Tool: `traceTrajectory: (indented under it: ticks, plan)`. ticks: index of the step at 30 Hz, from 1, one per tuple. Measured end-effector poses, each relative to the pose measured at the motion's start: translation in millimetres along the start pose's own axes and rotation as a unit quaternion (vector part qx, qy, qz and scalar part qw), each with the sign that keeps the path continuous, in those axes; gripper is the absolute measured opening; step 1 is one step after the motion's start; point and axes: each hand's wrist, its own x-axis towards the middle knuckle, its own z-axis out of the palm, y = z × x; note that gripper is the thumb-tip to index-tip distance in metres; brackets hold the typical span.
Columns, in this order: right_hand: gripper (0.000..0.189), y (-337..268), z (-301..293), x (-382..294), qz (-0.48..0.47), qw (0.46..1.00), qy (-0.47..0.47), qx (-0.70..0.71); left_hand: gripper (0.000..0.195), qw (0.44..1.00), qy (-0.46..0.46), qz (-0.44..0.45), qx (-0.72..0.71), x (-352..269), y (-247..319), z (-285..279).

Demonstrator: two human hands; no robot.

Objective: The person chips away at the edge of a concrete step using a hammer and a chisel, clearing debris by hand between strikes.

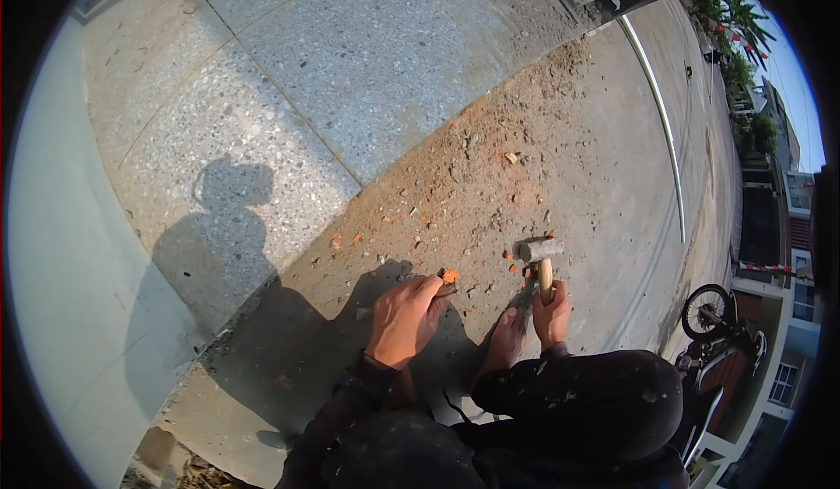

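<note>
My left hand grips a broken chunk of masonry, with an orange, brick-like face and a grey-brown side, just above the gritty ground. The wooden handle of a club hammer is in my right hand. The hammer's pale, worn steel head lies crosswise beyond my fingers, a short way right of the chunk. Small orange brick fragments are around the head. Between my hands one of my bare feet shows, below my dark, paint-flecked trousers.
Gravel and brick crumbs cover the concrete ahead, along a speckled terrazzo slab. A pale wall stands at left. A long white pipe lies to the right, and a motorcycle is parked near houses.
</note>
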Motion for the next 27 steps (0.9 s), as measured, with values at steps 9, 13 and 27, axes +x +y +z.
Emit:
traceTrajectory:
  ticks: [9, 13, 27]
  plan:
    - [0.037, 7.3, -14.5, 7.7, -0.010, 0.992, -0.052, 0.117, 0.022, 0.996, 0.025, -0.067, 0.051, 6.0, 10.1, -1.2]
    - [0.032, -41.0, -50.0, 28.4, 0.169, 0.850, -0.221, 0.446, 0.022, 0.990, 0.056, -0.070, 0.111, 15.0, 28.2, -10.8]
    - [0.024, -251.7, 10.6, 252.4, 0.119, 0.574, -0.060, 0.808, 0.076, 0.869, 0.168, -0.050, 0.463, 140.9, 22.1, -75.2]
